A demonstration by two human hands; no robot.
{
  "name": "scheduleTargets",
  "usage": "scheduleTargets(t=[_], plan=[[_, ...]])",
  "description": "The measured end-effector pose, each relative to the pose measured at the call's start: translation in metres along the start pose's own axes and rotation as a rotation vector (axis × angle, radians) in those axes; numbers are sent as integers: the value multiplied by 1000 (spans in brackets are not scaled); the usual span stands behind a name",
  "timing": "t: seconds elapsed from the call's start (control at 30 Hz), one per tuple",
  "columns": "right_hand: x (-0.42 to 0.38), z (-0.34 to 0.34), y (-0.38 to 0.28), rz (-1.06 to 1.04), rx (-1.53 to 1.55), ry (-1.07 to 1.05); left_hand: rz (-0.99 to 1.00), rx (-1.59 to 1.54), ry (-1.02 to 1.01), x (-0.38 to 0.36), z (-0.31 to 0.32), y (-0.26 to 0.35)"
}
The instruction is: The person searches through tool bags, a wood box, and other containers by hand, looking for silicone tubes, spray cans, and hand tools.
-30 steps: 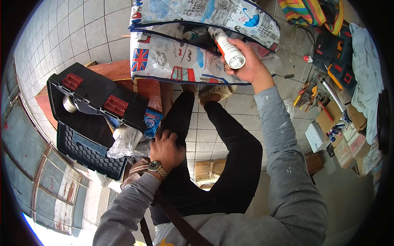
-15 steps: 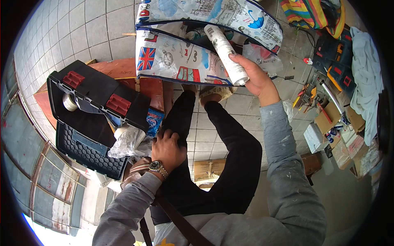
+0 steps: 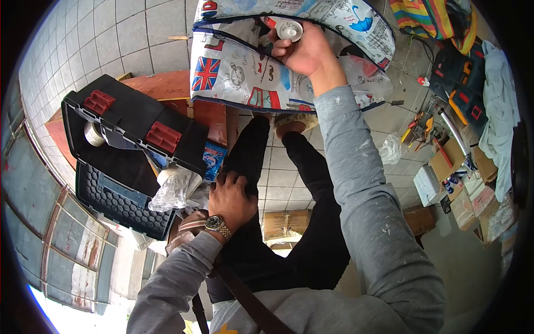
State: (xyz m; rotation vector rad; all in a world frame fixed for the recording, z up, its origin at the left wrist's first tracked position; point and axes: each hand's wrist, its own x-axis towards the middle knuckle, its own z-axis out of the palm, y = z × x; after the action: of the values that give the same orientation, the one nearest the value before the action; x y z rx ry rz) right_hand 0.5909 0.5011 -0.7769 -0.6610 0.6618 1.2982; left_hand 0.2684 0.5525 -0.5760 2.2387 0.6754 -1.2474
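My right hand [image 3: 307, 53] is over the open mouth of a large zip bag [image 3: 245, 75] printed with British pictures. Its fingers wrap round a white sealant cartridge [image 3: 290, 31], whose round end faces me; the rest of the cartridge is hidden by my fingers and the bag. My left hand [image 3: 231, 199] lies palm down on my left thigh, fingers spread, holding nothing. Beside it are a crumpled clear plastic wrapper [image 3: 173, 189] and a blue packet [image 3: 213, 160], at the edge of an open black toolbox [image 3: 128, 133].
Reddish wooden boards [image 3: 153, 89] lie behind the toolbox. On the right are hand tools [image 3: 420, 128], a black and orange tool case [image 3: 464, 100], a pale cloth [image 3: 497, 111] and a white box [image 3: 428, 185]. A striped bag [image 3: 417, 19] sits at the upper right. A cardboard box [image 3: 286, 224] is between my legs.
My right hand has moved up and left to the bag's opening. The cartridge has turned from lying sideways to end-on. My left hand stays on my thigh.
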Motion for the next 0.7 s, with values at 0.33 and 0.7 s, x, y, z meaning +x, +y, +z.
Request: scheduleTargets(t=[0.33, 0.7], plan=[[-78, 45, 21, 13, 305, -166, -25, -43, -94, 3, -8, 1], [-89, 42, 13, -55, 199, -213, 6, -7, -43, 5, -7, 1]])
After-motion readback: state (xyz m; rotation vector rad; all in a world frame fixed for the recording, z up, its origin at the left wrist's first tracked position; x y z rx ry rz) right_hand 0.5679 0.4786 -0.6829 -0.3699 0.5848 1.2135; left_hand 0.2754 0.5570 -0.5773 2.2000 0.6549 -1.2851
